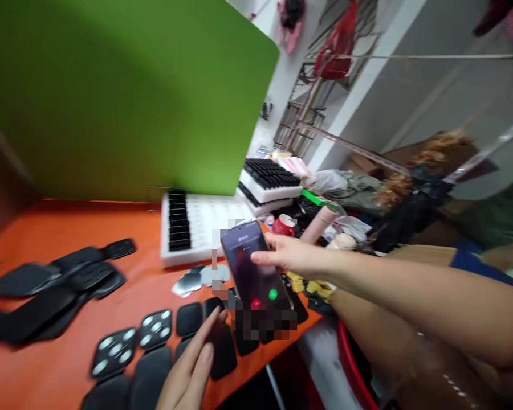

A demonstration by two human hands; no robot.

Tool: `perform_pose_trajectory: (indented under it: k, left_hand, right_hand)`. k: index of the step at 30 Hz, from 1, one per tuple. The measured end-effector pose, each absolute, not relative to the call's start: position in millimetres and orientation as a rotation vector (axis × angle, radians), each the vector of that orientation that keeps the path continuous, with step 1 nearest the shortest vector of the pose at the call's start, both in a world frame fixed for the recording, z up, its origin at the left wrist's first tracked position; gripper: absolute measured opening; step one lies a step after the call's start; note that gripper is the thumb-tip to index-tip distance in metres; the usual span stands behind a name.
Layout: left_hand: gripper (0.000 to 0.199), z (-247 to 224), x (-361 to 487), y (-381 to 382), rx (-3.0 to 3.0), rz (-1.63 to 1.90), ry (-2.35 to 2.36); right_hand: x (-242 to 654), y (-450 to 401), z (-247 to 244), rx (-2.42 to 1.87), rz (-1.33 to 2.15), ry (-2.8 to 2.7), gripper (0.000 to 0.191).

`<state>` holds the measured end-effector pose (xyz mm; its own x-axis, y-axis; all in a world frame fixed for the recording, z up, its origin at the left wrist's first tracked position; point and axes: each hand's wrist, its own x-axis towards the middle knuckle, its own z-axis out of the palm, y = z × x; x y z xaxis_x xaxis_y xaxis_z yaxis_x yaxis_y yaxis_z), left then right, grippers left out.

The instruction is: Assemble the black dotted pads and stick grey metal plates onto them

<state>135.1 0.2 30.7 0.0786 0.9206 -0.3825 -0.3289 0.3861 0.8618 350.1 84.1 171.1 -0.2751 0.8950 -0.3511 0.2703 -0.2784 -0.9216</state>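
Note:
A smartphone (256, 273) is held in my right hand (288, 254), the thumb lying over its screen. Its lit screen shows a red button and a green button near the lower end. My left hand (193, 364) is low in the view with fingers stretched out, over a row of flat black pieces (224, 353), and appears to hold nothing. Beside it lie two black square pieces with white dots (156, 329). Thin silvery pieces (190, 281) rest on the orange table behind the phone. Part of the area around the phone is pixelated.
A white foam tray (205, 216) partly filled with black pieces stands at the back, with stacked trays (271, 182) beyond. Black pieces (60, 285) lie in a pile at left. A green panel (128, 97) rises behind. A red mug (283, 225) and clutter stand at right.

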Motion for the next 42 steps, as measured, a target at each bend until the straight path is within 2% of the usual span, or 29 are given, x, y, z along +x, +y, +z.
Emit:
perform_pose_trajectory:
  k: [2,6,14,21,30,36,39,42]
  left_hand:
    - [0.045,33,132,-7,0.758,1.026,0.984]
    - [0.048,23,121,-21,0.66,1.187,1.122]
    - [0.045,6,106,-47,0.532,1.141,0.924]
    - [0.043,-2,113,-51,0.602,1.054,1.028]
    - [0.047,0,124,-55,0.625,0.991,1.177]
    - [0.048,3,131,-57,0.617,0.94,1.206]
    - [0.046,9,136,-60,0.626,0.93,1.234]
    - [0.046,10,139,-62,0.602,0.928,1.212]
  right_hand:
    - [307,70,141,-1.408,1.698,-1.392,0.035]
    - [268,47,102,-1.303,1.747,-1.374,0.036]
    - [271,-13,73,-1.106,1.736,-1.267,0.035]
    - [277,-42,38,-1.007,1.83,-1.118,0.053]
    - [288,-46,27,-1.008,1.802,-1.128,0.049]
    - [300,-19,16,-1.222,1.528,-1.036,0.026]
    - [315,7,21,-1.309,1.441,-0.882,0.037]
    - [324,13,23,-1.27,1.494,-0.865,0.042]
